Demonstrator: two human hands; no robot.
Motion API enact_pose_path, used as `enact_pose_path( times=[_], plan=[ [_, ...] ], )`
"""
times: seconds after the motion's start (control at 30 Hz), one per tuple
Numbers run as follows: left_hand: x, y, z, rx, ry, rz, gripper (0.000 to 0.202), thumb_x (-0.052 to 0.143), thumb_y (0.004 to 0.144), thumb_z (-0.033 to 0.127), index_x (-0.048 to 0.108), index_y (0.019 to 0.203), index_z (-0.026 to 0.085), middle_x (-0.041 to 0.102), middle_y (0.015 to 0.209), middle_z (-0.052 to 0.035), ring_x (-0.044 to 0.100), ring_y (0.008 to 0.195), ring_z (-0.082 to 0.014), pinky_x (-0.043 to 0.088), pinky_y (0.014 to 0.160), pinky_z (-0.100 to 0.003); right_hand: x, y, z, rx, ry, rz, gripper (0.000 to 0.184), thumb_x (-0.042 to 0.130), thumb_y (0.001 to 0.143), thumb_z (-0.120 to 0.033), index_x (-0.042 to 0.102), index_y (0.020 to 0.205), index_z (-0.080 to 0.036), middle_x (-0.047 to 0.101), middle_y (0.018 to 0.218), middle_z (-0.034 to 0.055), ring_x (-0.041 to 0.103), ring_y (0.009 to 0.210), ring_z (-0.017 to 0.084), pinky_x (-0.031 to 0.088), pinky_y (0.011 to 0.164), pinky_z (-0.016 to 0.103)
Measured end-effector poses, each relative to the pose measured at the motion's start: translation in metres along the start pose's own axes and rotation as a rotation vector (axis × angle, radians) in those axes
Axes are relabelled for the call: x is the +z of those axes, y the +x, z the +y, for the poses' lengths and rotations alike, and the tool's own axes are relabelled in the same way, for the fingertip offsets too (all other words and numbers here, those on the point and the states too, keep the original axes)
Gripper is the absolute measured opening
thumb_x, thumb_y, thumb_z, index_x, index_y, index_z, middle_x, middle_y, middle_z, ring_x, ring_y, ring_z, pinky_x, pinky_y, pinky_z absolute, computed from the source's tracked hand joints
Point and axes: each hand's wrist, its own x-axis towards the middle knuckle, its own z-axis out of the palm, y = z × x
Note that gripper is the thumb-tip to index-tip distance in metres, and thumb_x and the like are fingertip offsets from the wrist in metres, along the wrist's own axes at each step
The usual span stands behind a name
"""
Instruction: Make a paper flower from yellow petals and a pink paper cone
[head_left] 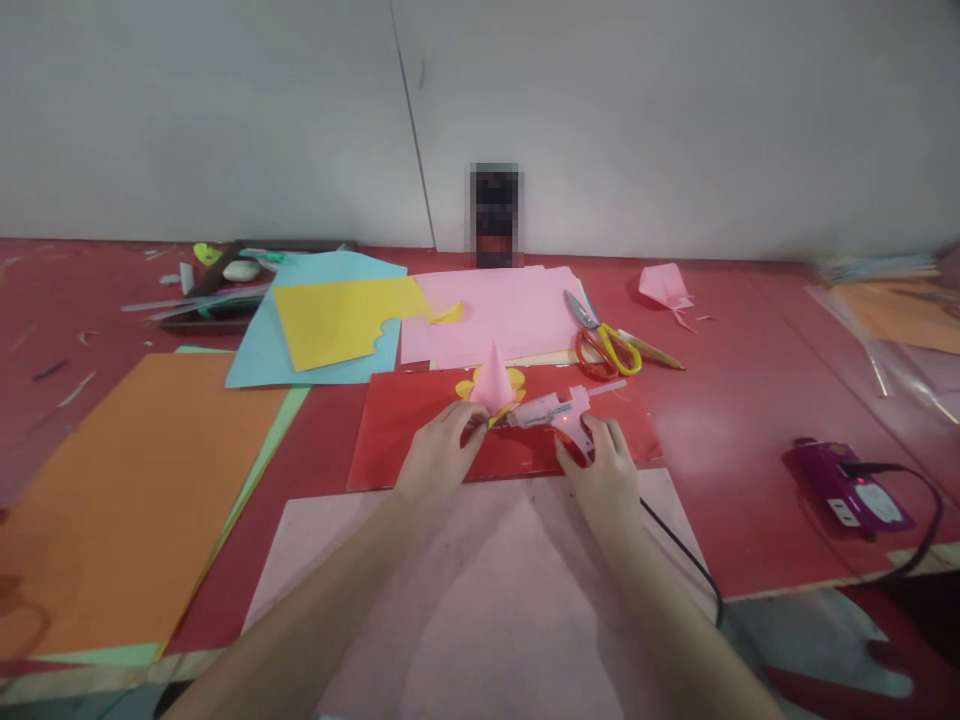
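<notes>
My right hand (pixel 602 465) is wrapped round the handle of a pink glue gun (pixel 553 411), whose nozzle points left. A clear glue stick (pixel 606 389) sticks out of its back. The nozzle tip is close to the base of a paper piece; contact cannot be made out. My left hand (pixel 442 445) pinches that piece at its lower edge: a yellow scalloped paper flower (pixel 514 378) with a pink paper cone (pixel 492 385) standing upright in front of it. Both are over a red board (pixel 420 440). A black cord (pixel 679 545) runs from the gun.
Scissors (pixel 600 340) with red and yellow handles lie on pink sheets (pixel 480 300) behind the board. Yellow (pixel 337 315), blue (pixel 255 350) and orange (pixel 150 470) papers spread left. A purple power strip (pixel 851 488) sits right. Pink scrap (pixel 664 286) lies at the back.
</notes>
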Motion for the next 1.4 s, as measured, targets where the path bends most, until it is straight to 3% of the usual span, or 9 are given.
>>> enact_pose_path(
  times=[0.43, 0.67, 1.4],
  plan=[
    [0.000, 0.000, -0.001, -0.068, -0.036, -0.037, 0.011, 0.047, 0.081, 0.018, 0.055, 0.087, 0.022, 0.064, 0.090, 0.0002, 0.061, 0.082, -0.0143, 0.048, 0.071, -0.027, 0.000, 0.000, 0.003, -0.020, 0.016, 0.021, 0.025, 0.054, 0.079, -0.032, 0.052, 0.100, -0.017, 0.056, 0.089, 0.0066, 0.056, 0.075, 0.018, 0.048, 0.065, 0.030],
    [-0.001, 0.000, 0.002, -0.094, -0.043, -0.046, 0.011, 0.047, 0.081, 0.018, 0.055, 0.087, 0.023, 0.064, 0.091, 0.0011, 0.061, 0.082, -0.0139, 0.048, 0.073, -0.027, -0.004, 0.001, 0.007, 0.039, 0.002, 0.070, 0.024, 0.055, 0.077, -0.033, 0.053, 0.096, -0.018, 0.056, 0.087, 0.0066, 0.057, 0.077, 0.019, 0.048, 0.064, 0.030],
    [-0.001, -0.002, 0.001, -0.073, -0.042, -0.044, 0.010, 0.046, 0.082, 0.020, 0.055, 0.087, 0.023, 0.064, 0.089, 0.0004, 0.061, 0.081, -0.0142, 0.048, 0.071, -0.027, -0.007, 0.001, 0.013, 0.123, 0.026, 0.037, 0.025, 0.054, 0.078, -0.032, 0.054, 0.098, -0.017, 0.056, 0.092, 0.0075, 0.056, 0.080, 0.019, 0.049, 0.067, 0.031]
  ],
)
